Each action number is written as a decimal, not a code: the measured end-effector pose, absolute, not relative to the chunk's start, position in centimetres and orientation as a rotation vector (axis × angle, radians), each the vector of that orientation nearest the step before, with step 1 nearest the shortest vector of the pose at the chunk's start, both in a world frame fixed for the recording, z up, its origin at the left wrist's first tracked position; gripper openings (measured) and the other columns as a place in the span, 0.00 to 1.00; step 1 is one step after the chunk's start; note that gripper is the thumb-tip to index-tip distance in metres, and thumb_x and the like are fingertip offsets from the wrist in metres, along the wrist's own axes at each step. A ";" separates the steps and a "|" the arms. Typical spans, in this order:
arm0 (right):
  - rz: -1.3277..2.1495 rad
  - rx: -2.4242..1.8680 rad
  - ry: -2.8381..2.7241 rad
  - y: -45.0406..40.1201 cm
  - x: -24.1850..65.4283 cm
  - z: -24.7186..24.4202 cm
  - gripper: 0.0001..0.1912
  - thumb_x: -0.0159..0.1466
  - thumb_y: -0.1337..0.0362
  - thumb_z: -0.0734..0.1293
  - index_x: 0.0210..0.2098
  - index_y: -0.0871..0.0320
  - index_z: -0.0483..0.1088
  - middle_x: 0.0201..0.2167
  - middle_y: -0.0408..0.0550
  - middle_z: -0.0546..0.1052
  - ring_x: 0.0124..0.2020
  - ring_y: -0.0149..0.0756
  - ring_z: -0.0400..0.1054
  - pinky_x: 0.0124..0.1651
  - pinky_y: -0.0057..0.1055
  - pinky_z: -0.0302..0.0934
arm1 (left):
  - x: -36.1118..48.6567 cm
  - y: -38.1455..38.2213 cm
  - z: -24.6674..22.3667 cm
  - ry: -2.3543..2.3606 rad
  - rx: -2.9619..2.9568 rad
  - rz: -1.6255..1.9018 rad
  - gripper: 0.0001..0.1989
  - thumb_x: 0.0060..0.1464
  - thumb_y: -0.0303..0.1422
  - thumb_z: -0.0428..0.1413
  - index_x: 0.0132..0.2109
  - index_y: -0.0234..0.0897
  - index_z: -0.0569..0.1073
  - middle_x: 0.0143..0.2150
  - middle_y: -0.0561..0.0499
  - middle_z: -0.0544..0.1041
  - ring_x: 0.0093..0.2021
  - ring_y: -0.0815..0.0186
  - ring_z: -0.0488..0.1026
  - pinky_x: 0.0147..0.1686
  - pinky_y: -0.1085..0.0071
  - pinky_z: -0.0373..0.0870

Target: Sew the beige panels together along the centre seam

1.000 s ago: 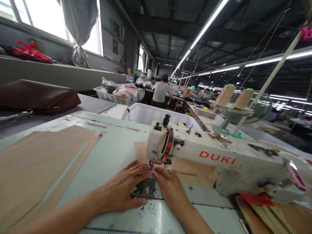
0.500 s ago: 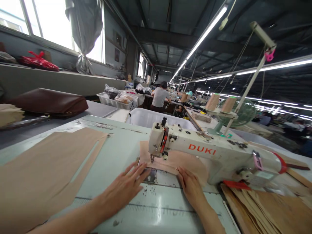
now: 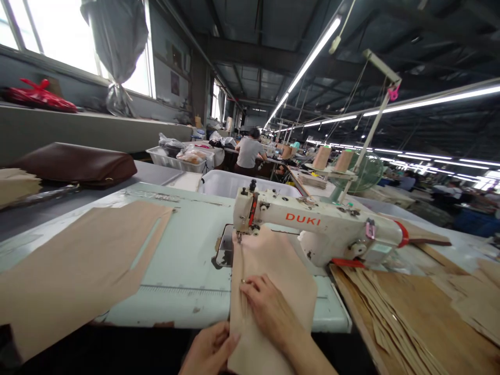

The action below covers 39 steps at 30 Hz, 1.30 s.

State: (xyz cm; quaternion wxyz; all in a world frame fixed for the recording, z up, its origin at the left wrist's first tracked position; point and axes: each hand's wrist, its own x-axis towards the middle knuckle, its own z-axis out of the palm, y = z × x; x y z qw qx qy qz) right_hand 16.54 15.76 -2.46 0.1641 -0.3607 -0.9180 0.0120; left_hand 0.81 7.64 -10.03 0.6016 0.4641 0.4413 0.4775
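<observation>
A beige fabric piece [image 3: 273, 265] runs from under the needle of a white sewing machine [image 3: 281, 213] down over the table's front edge. A narrow fold or seam runs along its left side. My left hand [image 3: 211, 346] pinches the left edge of the piece near the table front, thumb on top. My right hand [image 3: 269, 307] lies on the piece closer to the needle, fingers curled and gripping the fold. Something tiny and shiny shows at its fingertips, too small to name. The needle and presser foot [image 3: 239, 237] sit at the upper end of the fold.
A larger beige panel [image 3: 89, 245] with a slit lies left on the pale green table. Farther left is a brown leather bag [image 3: 74, 164]. Stacked beige pieces [image 3: 390, 312] lie on a board at right. Behind the machine stand a white bin [image 3: 242, 182] and thread cones [image 3: 332, 159].
The beige piece has turned from lying crosswise to pointing toward me. My left hand has moved from beside the needle down to the piece's edge; my right hand has shifted left and lower.
</observation>
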 end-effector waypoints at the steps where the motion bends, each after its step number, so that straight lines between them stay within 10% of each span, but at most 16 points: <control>1: 0.036 -1.057 -2.617 15.9 16.0 -2.2 0.18 0.66 0.75 0.60 0.51 0.52 0.70 0.47 0.47 0.72 0.50 0.39 0.66 0.50 0.34 0.67 | 1.1 7.5 -9.7 1.029 1.039 1.118 0.31 0.48 0.62 0.59 0.35 0.36 0.74 0.29 0.47 0.75 0.31 0.59 0.75 0.27 0.69 0.74; 7: 0.058 -1.342 -2.453 16.7 14.2 -2.4 0.10 0.69 0.70 0.58 0.43 0.62 0.71 0.43 0.57 0.71 0.42 0.44 0.69 0.41 0.38 0.70 | 0.4 6.4 -8.9 1.054 1.008 1.113 0.27 0.52 0.58 0.60 0.34 0.35 0.72 0.30 0.50 0.74 0.29 0.64 0.74 0.26 0.72 0.74; 11: 0.183 -1.248 -2.440 14.5 16.6 -1.6 0.13 0.70 0.62 0.60 0.51 0.58 0.69 0.53 0.55 0.70 0.49 0.40 0.70 0.53 0.37 0.67 | 0.2 6.3 -8.1 1.034 0.988 1.099 0.26 0.54 0.56 0.60 0.36 0.34 0.73 0.31 0.50 0.74 0.30 0.63 0.75 0.27 0.71 0.76; 15: 0.318 -0.835 -2.664 10.7 19.1 -2.9 0.49 0.58 0.47 0.72 0.70 0.57 0.48 0.67 0.56 0.58 0.68 0.50 0.51 0.69 0.49 0.47 | 0.5 6.4 -7.6 1.005 0.946 1.076 0.28 0.52 0.57 0.60 0.38 0.32 0.73 0.28 0.49 0.75 0.25 0.66 0.74 0.24 0.73 0.74; 22: 0.718 -1.038 -2.358 11.0 18.6 -2.9 0.19 0.72 0.68 0.53 0.57 0.54 0.66 0.50 0.48 0.75 0.51 0.35 0.69 0.55 0.34 0.62 | -1.7 6.8 -9.5 1.070 0.823 1.051 0.32 0.54 0.60 0.56 0.30 0.30 0.76 0.21 0.49 0.74 0.18 0.67 0.73 0.17 0.76 0.68; 27: 0.799 -1.207 -2.316 12.2 18.2 -1.3 0.17 0.74 0.59 0.53 0.35 0.56 0.69 0.33 0.45 0.74 0.35 0.36 0.69 0.39 0.32 0.62 | -2.7 6.6 -9.5 0.967 0.677 1.053 0.33 0.62 0.57 0.49 0.49 0.28 0.77 0.45 0.37 0.81 0.47 0.53 0.79 0.49 0.60 0.75; 39: 0.648 -1.011 -2.225 10.9 16.8 -4.4 0.15 0.61 0.72 0.70 0.47 0.55 0.72 0.42 0.46 0.76 0.45 0.36 0.70 0.48 0.29 0.65 | -1.1 5.9 -8.6 0.616 0.398 1.159 0.25 0.67 0.46 0.51 0.55 0.27 0.75 0.56 0.38 0.75 0.61 0.50 0.69 0.65 0.57 0.58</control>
